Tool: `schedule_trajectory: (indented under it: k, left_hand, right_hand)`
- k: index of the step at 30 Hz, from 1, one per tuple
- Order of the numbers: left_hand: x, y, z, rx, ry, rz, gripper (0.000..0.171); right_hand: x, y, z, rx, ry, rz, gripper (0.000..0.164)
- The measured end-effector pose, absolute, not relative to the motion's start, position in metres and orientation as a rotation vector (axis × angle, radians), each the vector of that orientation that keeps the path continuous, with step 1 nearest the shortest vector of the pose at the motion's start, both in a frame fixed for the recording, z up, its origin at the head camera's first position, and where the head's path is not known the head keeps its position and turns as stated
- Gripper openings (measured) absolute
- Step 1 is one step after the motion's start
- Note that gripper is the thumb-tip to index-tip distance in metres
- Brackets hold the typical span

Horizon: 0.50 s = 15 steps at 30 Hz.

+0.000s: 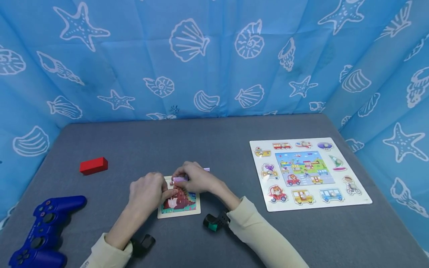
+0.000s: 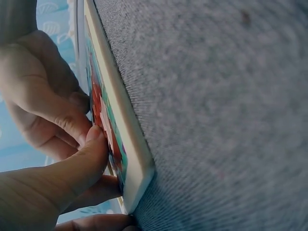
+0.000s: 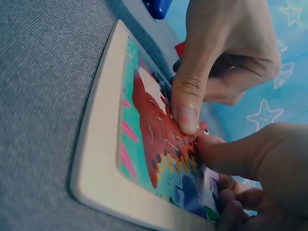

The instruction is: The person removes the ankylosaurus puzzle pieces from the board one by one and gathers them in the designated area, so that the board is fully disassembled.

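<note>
A small wooden jigsaw puzzle [image 1: 181,214] with a red dinosaur picture and a pale frame lies flat on the table. My left hand [image 1: 147,191] holds its left side, the thumb [image 3: 186,118] pressing on the red dinosaur and the other fingers by the edge. Over the upper part, my right hand [image 1: 197,178] pinches a pale purple puzzle piece [image 1: 180,179] between thumb and forefinger. Both thumb tips come close together on the picture in the right wrist view. Another bit of purple [image 1: 206,169] shows beyond the right hand, which hides most of it.
To the right lies a large white puzzle board [image 1: 261,175] with vehicle pieces around a central picture. A red block [image 1: 94,166] sits at the left, behind a blue game controller [image 1: 47,230]. A blue shell-patterned curtain [image 1: 214,67] borders the grey table [image 1: 228,145].
</note>
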State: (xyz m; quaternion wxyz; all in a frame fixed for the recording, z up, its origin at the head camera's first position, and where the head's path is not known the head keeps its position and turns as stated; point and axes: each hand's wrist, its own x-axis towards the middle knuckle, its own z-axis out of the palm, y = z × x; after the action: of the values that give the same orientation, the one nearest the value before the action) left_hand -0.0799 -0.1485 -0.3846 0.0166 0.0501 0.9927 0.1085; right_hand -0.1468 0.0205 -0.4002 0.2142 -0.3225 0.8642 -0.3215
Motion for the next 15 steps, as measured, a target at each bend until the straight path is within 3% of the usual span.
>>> schedule_trajectory:
  k: [10,15]
  left_hand:
    - [-0.082,-0.151,-0.386,0.173,3.088,0.394,0.039]
    - [-0.083,-0.152,-0.385,0.172,3.074,0.41,0.04]
  right_hand:
    - [-0.152,0.028,-0.401,-0.95,2.272,-0.961,0.019]
    - [-0.154,0.033,-0.402,-0.96,2.252,-0.973,0.029]
